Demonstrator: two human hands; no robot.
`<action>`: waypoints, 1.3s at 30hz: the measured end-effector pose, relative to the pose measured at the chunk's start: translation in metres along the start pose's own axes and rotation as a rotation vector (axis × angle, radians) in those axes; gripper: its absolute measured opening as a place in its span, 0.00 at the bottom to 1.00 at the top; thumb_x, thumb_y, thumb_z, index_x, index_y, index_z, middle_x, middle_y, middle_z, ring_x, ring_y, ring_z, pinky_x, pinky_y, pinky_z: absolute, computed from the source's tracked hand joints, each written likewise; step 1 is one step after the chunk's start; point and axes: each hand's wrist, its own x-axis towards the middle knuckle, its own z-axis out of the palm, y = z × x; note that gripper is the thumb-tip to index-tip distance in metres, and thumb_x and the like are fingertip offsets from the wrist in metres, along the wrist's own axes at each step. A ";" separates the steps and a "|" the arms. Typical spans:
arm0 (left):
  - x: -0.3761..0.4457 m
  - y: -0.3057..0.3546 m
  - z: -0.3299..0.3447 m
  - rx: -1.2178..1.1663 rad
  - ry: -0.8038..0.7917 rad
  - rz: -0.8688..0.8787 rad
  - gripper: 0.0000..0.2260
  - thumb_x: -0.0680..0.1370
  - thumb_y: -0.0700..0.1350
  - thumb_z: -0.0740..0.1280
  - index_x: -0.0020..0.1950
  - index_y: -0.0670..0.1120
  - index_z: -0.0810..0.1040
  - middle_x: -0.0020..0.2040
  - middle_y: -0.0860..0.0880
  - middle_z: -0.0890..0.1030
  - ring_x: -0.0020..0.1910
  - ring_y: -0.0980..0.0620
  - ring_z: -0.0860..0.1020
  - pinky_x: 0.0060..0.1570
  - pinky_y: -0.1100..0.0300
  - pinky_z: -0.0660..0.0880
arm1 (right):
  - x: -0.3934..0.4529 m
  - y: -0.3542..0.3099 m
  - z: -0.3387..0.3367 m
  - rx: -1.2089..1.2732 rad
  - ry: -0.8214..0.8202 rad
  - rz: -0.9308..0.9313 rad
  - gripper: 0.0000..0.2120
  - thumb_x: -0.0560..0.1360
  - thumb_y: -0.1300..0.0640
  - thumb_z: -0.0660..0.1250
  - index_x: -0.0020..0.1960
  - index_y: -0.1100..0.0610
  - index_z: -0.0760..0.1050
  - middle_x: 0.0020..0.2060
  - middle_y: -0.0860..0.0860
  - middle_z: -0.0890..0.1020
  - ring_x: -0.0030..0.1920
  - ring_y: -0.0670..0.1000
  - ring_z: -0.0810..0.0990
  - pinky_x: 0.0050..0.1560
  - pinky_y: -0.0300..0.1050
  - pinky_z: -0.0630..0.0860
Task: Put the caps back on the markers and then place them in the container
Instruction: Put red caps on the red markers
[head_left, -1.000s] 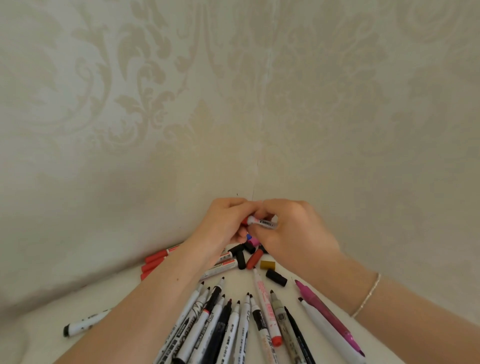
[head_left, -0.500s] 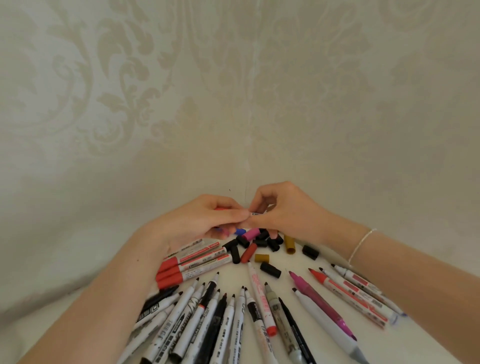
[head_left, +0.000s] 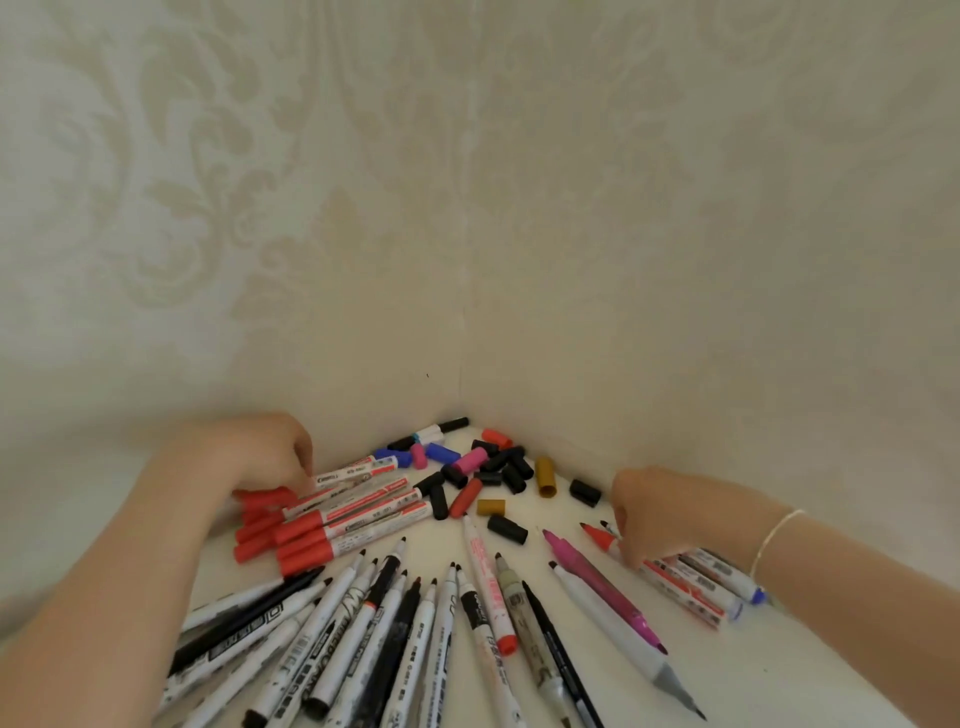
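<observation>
My left hand (head_left: 265, 457) rests at the far end of the capped red markers (head_left: 332, 525) on the left; my fingers curl down onto a white barrel there, though I cannot tell whether they grip it or only touch it. My right hand (head_left: 660, 514) is over on the right, fingers bent down with their tips on the uncapped red marker (head_left: 602, 540) and its neighbours, a small row of white-barrelled markers (head_left: 696, 577) running out under my wrist; whether I pinch one or just press on it is hidden by my knuckles. A thin bracelet (head_left: 774, 540) circles that wrist.

Between my hands, far back in the corner where the patterned wall (head_left: 467, 208) meets the white table (head_left: 779, 665), lies the heap of loose caps (head_left: 493, 467): mostly black, with a pink one (head_left: 470, 460), blue ones, a red one and two ochre ones (head_left: 545, 475). Near me a fan of uncapped markers (head_left: 395, 634) points its tips toward that heap, black tips mostly, and to the right of it a pink double-ended marker (head_left: 602, 587) lies beside a white one with a grey brush end. I see no container in view.
</observation>
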 end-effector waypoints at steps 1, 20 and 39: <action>0.002 0.004 0.003 0.077 -0.015 -0.032 0.05 0.74 0.45 0.71 0.48 0.46 0.80 0.42 0.48 0.82 0.38 0.52 0.78 0.29 0.66 0.69 | 0.003 -0.001 0.005 -0.031 0.024 -0.003 0.13 0.70 0.62 0.70 0.32 0.59 0.67 0.26 0.51 0.72 0.26 0.48 0.72 0.28 0.36 0.68; 0.012 0.057 0.013 0.049 0.403 0.151 0.10 0.78 0.48 0.64 0.58 0.50 0.79 0.58 0.49 0.80 0.55 0.50 0.78 0.56 0.55 0.75 | 0.011 0.001 -0.015 0.284 0.471 -0.054 0.12 0.74 0.48 0.66 0.45 0.57 0.79 0.37 0.53 0.82 0.33 0.50 0.76 0.31 0.41 0.69; 0.124 0.146 0.070 -0.232 0.193 0.143 0.15 0.77 0.55 0.65 0.50 0.43 0.79 0.47 0.45 0.81 0.48 0.45 0.79 0.55 0.49 0.75 | 0.008 0.004 -0.008 0.422 0.585 -0.163 0.09 0.74 0.48 0.64 0.44 0.53 0.76 0.39 0.50 0.81 0.39 0.52 0.81 0.40 0.48 0.78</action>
